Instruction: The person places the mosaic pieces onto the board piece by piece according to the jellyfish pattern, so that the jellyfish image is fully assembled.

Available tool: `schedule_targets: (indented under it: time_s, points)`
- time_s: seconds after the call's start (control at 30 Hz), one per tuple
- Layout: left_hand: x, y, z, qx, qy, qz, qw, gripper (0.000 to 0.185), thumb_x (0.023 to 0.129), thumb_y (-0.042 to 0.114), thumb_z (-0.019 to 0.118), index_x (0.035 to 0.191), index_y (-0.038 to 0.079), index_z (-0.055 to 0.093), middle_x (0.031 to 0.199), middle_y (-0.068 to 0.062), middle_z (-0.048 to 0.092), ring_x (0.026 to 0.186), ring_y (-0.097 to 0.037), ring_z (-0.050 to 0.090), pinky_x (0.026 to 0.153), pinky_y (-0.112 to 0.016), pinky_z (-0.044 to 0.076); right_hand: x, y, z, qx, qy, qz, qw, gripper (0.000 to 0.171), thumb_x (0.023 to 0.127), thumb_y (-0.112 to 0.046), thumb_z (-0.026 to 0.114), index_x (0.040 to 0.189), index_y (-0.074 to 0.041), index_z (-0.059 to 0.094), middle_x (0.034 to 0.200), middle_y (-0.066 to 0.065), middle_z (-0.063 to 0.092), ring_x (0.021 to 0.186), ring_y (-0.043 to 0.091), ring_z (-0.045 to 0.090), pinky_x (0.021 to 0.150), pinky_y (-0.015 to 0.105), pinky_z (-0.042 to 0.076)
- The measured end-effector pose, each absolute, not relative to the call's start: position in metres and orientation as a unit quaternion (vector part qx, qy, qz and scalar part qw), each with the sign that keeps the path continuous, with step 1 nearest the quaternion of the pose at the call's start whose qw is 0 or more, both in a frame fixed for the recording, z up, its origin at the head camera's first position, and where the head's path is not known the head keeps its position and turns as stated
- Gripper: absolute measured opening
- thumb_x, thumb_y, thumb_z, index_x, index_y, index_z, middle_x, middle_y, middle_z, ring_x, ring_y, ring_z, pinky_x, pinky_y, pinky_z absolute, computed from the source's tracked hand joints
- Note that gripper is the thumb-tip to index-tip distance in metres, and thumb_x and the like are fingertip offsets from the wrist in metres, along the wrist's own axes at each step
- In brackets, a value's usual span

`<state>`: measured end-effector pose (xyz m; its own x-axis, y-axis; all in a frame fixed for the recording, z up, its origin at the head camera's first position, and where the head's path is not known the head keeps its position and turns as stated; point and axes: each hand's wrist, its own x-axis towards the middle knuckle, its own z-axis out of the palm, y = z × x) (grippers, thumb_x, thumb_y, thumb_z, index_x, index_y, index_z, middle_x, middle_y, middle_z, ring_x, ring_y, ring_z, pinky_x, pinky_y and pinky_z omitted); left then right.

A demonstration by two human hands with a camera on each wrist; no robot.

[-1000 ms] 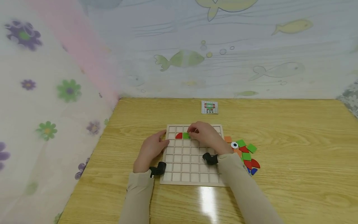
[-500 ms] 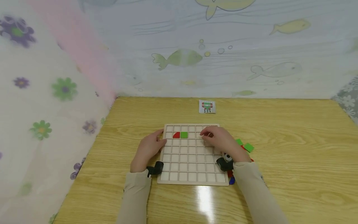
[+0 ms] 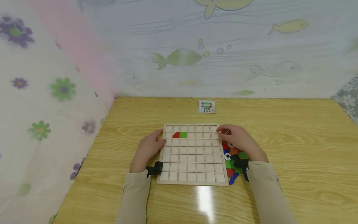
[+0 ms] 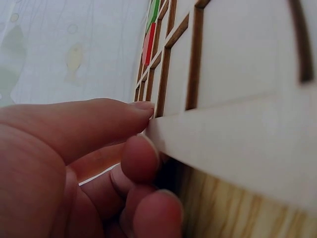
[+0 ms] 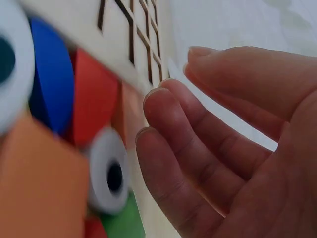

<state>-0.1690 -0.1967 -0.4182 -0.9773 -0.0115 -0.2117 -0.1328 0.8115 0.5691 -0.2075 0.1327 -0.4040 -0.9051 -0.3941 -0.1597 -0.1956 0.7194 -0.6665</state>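
Grid board (image 3: 193, 155) of pale wood lies flat near the front middle of the yellow wooden table (image 3: 293, 140), with a small pattern card (image 3: 207, 106) well beyond it. Loose coloured pieces (image 3: 233, 161) and round eye pieces lie just beside its right edge, partly hidden under the right hand (image 3: 240, 143). That hand hangs relaxed, fingers loose, holding nothing. The left hand (image 3: 148, 149) pinches the board's left edge. A red piece (image 3: 176, 135) and green piece (image 3: 183, 134) sit in its second row.
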Motion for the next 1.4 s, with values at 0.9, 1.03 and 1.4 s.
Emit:
schedule_targets:
  time_s: [0.9, 1.03, 1.4]
  points:
    - [-0.167, -0.196, -0.416, -0.037, 0.942, 0.317, 0.102, 0.052, 0.087, 0.03, 0.054, 0.136, 0.019, 0.039, 0.061, 0.002, 0.055, 0.046, -0.014, 0.047, 0.049, -0.029, 0.039, -0.206, 0.192, -0.404, -0.157, 0.914, -0.32, 0.194, 0.029, 0.082, -0.019, 0.064, 0.108, -0.007, 0.061, 0.098, 0.009, 0.055, 0.086, 0.023, 0.049, 0.075, 0.038, 0.041]
    - [-0.168, -0.196, -0.416, -0.04, 0.942, 0.315, 0.104, 0.052, 0.088, 0.03, 0.054, 0.136, 0.02, 0.038, 0.061, 0.002, 0.055, 0.046, -0.015, 0.048, 0.049, -0.029, 0.039, -0.207, 0.192, -0.403, -0.154, 0.91, -0.321, 0.211, 0.029, 0.081, -0.019, 0.065, 0.106, -0.006, 0.061, 0.1, 0.011, 0.053, 0.086, 0.024, 0.047, 0.074, 0.037, 0.041]
    - [-0.169, -0.196, -0.419, -0.036, 0.945, 0.309, 0.103, 0.052, 0.088, 0.031, 0.053, 0.136, 0.02, 0.038, 0.06, 0.002, 0.055, 0.044, -0.015, 0.046, 0.049, -0.029, 0.039, -0.207, 0.192, -0.402, -0.138, 0.909, -0.325, 0.22, 0.026, 0.082, -0.021, 0.064, 0.103, -0.007, 0.06, 0.093, 0.006, 0.055, 0.082, 0.021, 0.048, 0.071, 0.033, 0.04]
